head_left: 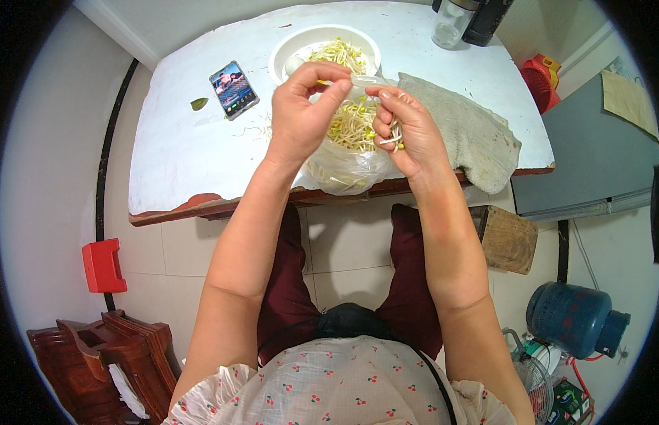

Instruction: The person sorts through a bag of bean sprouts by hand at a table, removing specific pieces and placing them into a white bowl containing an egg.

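Note:
Bean sprouts (356,127) fill a clear plastic bag (350,172) at the table's near edge. More sprouts lie in a round white bowl (287,43) behind it. Over the bag's far side is my left hand (308,106), its thumb and forefinger close together; whether something thin is pinched there cannot be told. My right hand (409,125) has several bean sprouts (395,135) held in its curled fingers, right of the bag's mouth. The bag's upper edge shows between the two hands.
A smartphone (234,90) and a green leaf (199,103) lie on the white-topped table (175,154) at the left. A grey towel (457,117) drapes over its right front edge. A glass jar (450,26) stands at the back. A wooden stool (507,239) is below right.

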Demonstrator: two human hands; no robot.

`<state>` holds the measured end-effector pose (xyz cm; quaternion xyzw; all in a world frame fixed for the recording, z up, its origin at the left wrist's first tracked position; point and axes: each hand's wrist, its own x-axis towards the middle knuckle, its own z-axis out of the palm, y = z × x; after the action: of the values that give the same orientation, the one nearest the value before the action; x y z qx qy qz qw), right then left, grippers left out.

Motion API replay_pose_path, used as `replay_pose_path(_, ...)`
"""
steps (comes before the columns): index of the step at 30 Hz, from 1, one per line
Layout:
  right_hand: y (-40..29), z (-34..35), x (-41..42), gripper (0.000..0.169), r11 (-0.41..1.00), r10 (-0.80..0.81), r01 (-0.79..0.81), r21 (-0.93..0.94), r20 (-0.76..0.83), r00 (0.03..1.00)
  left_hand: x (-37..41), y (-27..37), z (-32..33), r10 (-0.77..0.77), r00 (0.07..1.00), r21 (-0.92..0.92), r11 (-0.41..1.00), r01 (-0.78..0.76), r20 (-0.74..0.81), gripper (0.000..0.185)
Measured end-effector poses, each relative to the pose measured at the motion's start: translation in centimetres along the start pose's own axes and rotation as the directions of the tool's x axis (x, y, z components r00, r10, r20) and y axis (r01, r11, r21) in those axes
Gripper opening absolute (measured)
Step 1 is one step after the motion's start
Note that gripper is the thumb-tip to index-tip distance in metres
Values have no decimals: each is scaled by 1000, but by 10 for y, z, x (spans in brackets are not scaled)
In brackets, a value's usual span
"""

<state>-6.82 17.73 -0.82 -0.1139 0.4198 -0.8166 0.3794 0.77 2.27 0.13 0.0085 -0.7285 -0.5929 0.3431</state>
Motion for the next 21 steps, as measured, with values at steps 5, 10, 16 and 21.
replay_pose_path(5,0,1,0,17,996,-44,46,81,-27,999,-5,1,11,215,971,233,944,-234,105,6)
replay_pose_path(10,-2,-3,0,16,997,-64,65,48,-23,998,-8,5,12,65,973,206,972,-112,223,7)
replay_pose_path(16,-5,1,-4,14,996,44,-35,-81,110,993,-1,1,2,-151,978,-120,978,168,144,34)
replay_pose_path(21,-4,7,-8,14,976,93,-64,-210,134,987,3,6,-5,-23,960,-49,998,38,279,23)
